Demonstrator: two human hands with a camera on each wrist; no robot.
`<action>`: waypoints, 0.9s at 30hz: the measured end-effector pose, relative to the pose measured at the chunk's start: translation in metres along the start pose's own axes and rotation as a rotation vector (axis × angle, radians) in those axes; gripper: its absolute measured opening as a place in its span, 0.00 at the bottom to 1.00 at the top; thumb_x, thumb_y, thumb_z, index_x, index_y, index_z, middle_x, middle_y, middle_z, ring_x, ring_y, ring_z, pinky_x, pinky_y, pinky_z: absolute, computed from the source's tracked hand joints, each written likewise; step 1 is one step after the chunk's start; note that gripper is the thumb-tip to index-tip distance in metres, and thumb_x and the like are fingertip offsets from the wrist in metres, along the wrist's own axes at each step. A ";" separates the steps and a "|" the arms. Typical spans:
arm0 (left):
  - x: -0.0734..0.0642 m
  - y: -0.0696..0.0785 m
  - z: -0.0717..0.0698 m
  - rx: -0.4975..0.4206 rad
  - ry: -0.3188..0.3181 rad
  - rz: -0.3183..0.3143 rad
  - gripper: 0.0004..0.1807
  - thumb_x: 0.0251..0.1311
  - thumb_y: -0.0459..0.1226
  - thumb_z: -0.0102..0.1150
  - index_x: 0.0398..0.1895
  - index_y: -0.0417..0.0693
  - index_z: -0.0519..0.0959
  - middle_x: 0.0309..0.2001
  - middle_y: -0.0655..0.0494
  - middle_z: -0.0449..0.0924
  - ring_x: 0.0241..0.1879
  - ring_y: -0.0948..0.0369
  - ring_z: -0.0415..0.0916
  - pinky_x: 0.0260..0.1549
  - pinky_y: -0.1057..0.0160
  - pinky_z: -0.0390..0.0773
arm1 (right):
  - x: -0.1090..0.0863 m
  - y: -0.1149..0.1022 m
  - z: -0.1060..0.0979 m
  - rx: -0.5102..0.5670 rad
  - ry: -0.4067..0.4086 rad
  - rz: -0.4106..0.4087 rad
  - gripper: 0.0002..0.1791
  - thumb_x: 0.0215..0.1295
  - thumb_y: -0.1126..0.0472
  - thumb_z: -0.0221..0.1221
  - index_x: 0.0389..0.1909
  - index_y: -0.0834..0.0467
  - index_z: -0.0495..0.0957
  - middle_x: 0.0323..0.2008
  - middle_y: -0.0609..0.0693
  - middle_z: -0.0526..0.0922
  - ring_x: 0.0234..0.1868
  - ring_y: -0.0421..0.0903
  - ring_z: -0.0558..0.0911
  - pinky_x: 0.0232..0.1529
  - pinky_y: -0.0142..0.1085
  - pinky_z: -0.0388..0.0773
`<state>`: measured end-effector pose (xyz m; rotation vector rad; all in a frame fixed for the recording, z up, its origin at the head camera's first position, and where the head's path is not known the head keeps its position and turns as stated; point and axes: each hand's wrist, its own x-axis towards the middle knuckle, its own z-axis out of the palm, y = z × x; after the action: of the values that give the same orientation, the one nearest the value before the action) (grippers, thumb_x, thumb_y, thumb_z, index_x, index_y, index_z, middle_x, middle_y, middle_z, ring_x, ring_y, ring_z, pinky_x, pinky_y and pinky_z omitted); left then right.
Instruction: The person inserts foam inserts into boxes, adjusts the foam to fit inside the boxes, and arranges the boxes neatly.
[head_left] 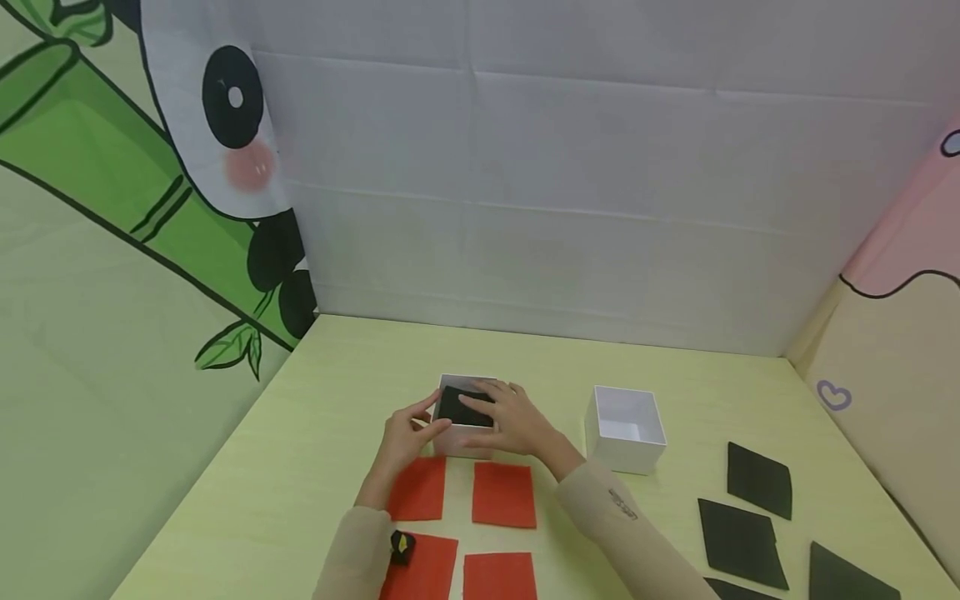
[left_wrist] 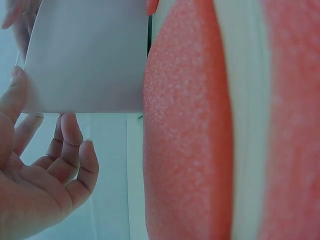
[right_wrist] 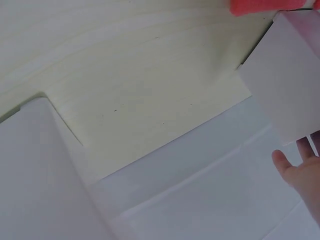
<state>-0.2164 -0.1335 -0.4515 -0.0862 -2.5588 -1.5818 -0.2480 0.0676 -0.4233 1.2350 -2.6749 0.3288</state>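
Black square [head_left: 457, 406] lies inside the white box [head_left: 453, 445], between box-holding left grip [head_left: 403, 438] and wide-spread right grip [head_left: 519, 423].

White open-topped box [head_left: 450, 444]: upright, lower centre of head view. Black flat piece [head_left: 454, 408]: within the box's opening, partly hidden from sight.
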 end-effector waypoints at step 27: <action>-0.001 0.001 0.000 0.017 0.002 -0.036 0.30 0.50 0.40 0.63 0.60 0.51 0.69 0.32 0.51 0.74 0.27 0.57 0.67 0.21 0.66 0.68 | -0.047 0.011 -0.025 0.161 0.206 -0.016 0.35 0.55 0.39 0.55 0.60 0.55 0.67 0.59 0.57 0.65 0.60 0.53 0.61 0.55 0.53 0.57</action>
<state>-0.2156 -0.1326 -0.4507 -0.0378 -2.5860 -1.5714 -0.2251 0.1153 -0.4126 1.1916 -2.5028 0.6433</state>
